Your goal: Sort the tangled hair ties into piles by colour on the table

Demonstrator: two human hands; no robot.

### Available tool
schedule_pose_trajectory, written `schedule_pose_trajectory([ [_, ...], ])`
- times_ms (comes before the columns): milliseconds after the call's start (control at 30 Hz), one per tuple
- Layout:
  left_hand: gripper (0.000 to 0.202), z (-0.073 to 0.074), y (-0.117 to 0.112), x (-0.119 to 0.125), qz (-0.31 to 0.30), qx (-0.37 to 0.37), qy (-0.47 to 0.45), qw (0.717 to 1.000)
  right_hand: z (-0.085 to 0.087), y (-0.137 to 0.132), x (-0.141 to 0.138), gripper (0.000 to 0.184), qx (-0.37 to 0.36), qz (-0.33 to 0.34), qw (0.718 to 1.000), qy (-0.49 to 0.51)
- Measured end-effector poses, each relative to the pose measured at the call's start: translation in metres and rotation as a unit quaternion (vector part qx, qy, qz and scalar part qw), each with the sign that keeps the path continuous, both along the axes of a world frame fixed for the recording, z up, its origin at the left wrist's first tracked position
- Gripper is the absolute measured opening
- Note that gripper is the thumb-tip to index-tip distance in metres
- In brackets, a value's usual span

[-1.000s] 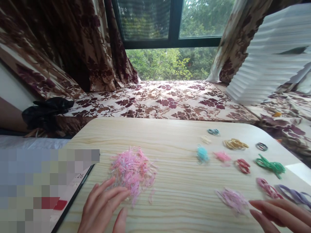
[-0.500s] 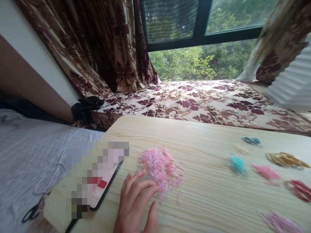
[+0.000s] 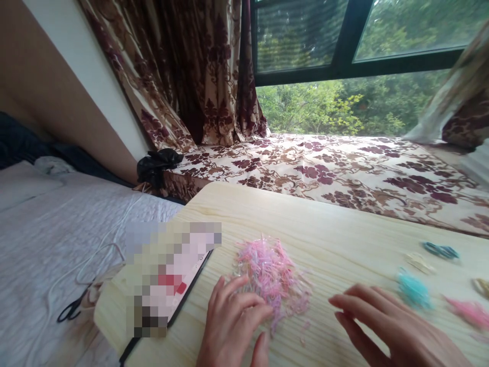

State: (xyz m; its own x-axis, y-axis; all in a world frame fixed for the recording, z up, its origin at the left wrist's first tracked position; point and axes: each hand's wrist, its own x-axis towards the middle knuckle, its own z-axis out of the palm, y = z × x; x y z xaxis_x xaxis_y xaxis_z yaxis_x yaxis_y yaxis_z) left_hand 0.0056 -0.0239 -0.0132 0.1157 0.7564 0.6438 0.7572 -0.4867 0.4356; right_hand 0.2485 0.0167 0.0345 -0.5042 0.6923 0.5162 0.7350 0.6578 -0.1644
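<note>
Elastics (image 3: 271,272), pink and clear, are heaped on the bench (image 3: 344,224). The left hand (image 3: 233,326) is laid spread on their near edge. The right hand (image 3: 385,326), unseen half a second ago, has been brought in from the right, fingers loosely extended, empty, just beside them.

the left hand (image 3: 233,331) and right hand (image 3: 389,331) are cut off at the bottom edge. blurry squares hide the flat screen (image 3: 168,275). the blue bunch (image 3: 414,293) looks smeared, and the right edge cuts a yellow bit (image 3: 483,285).
</note>
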Motion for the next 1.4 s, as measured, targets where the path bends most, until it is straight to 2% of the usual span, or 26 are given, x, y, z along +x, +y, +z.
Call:
schedule_pose_trajectory([
  [100, 0.039, 0.0, 0.001, 0.001, -0.002, 0.007, -0.007, 1.0, 0.003, 0.021, -0.005, 0.024, -0.036, -0.023, 0.999, -0.003],
  [267, 0.038, 0.001, 0.001, 0.002, 0.0, 0.007, -0.004, 1.0, -0.002, 0.041, -0.01, 0.021, -0.111, -0.042, 0.993, -0.011],
  [400, 0.039, 0.0, 0.002, 0.002, -0.001, 0.005, -0.006, 1.0, -0.003, 0.045, -0.012, 0.02, -0.18, -0.066, 0.981, -0.041],
  [767, 0.037, -0.002, 0.003, 0.0, -0.007, 0.011, 0.007, 1.0, 0.003, 0.048, -0.017, 0.026, -0.235, -0.084, 0.966, -0.075],
  [1067, 0.036, -0.001, 0.001, 0.0, -0.011, 0.003, -0.008, 1.0, 0.009, 0.037, -0.01, 0.031, -0.224, -0.079, 0.969, -0.072],
  [1300, 0.034, -0.003, 0.0, -0.005, -0.005, -0.007, 0.027, 1.0, 0.019, 0.018, 0.006, 0.036, -0.089, -0.065, 0.994, -0.025],
  [1400, 0.034, -0.005, 0.0, -0.005, -0.006, 0.0, 0.017, 1.0, 0.021, 0.007, 0.013, 0.037, -0.074, -0.069, 0.995, -0.008],
])
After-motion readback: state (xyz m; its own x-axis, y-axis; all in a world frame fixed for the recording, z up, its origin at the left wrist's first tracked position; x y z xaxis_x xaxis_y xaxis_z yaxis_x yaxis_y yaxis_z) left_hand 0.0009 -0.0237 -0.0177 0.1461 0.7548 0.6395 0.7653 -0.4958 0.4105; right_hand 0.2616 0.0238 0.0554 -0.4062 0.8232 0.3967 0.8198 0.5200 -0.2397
